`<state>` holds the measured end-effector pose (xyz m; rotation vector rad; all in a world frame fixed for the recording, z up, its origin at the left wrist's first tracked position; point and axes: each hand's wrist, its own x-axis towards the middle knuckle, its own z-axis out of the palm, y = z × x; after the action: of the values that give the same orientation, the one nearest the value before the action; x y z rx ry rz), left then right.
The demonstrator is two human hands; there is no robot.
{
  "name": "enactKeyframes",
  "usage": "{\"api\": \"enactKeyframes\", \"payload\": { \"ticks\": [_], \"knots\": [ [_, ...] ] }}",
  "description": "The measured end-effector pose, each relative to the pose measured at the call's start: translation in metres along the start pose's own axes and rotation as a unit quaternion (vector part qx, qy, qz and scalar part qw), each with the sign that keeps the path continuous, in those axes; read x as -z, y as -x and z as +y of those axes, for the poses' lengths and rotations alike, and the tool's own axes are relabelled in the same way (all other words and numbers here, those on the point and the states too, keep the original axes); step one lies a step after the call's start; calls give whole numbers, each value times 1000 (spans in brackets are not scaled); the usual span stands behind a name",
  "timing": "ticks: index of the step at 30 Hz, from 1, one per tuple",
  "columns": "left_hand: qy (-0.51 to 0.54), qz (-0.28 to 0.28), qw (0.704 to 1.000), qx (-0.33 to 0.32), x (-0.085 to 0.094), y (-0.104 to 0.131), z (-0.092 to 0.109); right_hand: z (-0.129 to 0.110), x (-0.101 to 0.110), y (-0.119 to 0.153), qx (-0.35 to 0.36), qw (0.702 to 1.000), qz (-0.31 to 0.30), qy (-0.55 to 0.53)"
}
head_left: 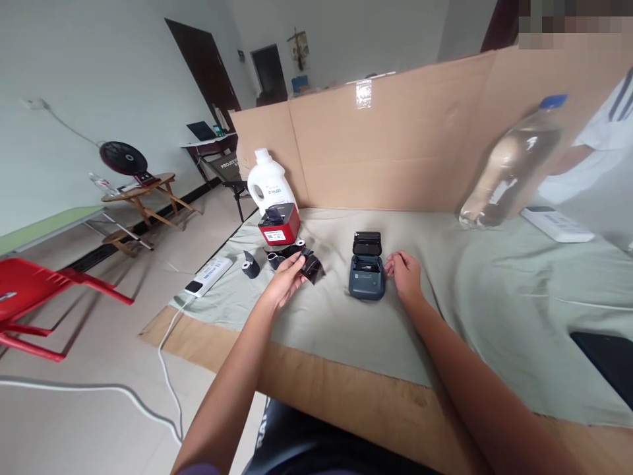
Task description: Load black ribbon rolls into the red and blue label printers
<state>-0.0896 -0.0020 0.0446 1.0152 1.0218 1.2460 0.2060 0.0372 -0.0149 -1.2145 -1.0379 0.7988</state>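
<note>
Between its thumb and fingers, my left hand pinches a black glossy strip, held over the cloth left of centre. Beside the small dark blue printer, on its right, is my right hand with its fingers curled together; whether anything is between them is too small to tell. The printer's black lid stands raised and its compartment shows. Small black rolls with pale cores lie behind and left of my left hand. A red and black device sits behind them.
A white jug stands at the back left, before a cardboard panel. A white power strip lies at the left edge. On the right are a large bottle, a white power strip, a black phone and a person's sleeve.
</note>
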Motion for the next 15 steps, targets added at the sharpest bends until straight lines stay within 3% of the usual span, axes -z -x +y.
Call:
{"api": "enactKeyframes", "payload": {
  "ticks": [11, 13, 15],
  "knots": [
    [-133, 103, 983, -79, 53, 47, 7, -2, 2, 1, 4, 999, 0, 37],
    [-138, 98, 982, -81, 56, 55, 10, -8, 1, 4, 76, 993, 22, 91],
    [-127, 75, 986, -75, 55, 63, 10, -21, -5, 13, 203, 966, 13, 160]
  ]
}}
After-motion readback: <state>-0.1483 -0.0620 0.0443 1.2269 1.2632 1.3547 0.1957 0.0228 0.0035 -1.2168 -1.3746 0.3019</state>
